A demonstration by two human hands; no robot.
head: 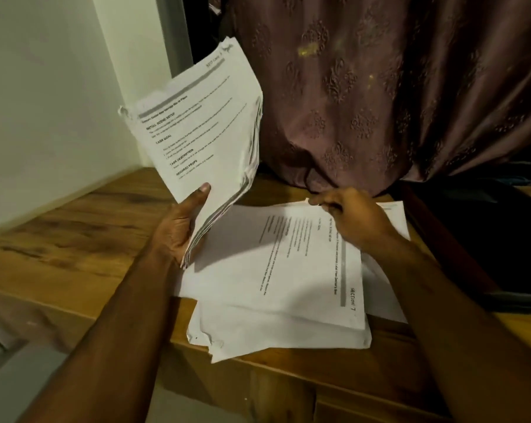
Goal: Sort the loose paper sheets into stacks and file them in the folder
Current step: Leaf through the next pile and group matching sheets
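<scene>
Left hand (181,227) grips a thick paper bundle (203,129), raised upper left of frame. Right hand (349,218) pinches the top sheet's (288,264) far edge on the stack (273,337), mid-frame on the wooden desk (74,239).

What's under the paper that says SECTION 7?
More white sheets lie under the top sheet, fanned out on the wooden table. Their print is covered, and so is anything beneath them.

Left hand (178,230) raised, fingers gripping; right hand (349,218) lowered, fingertips pinching.
</scene>
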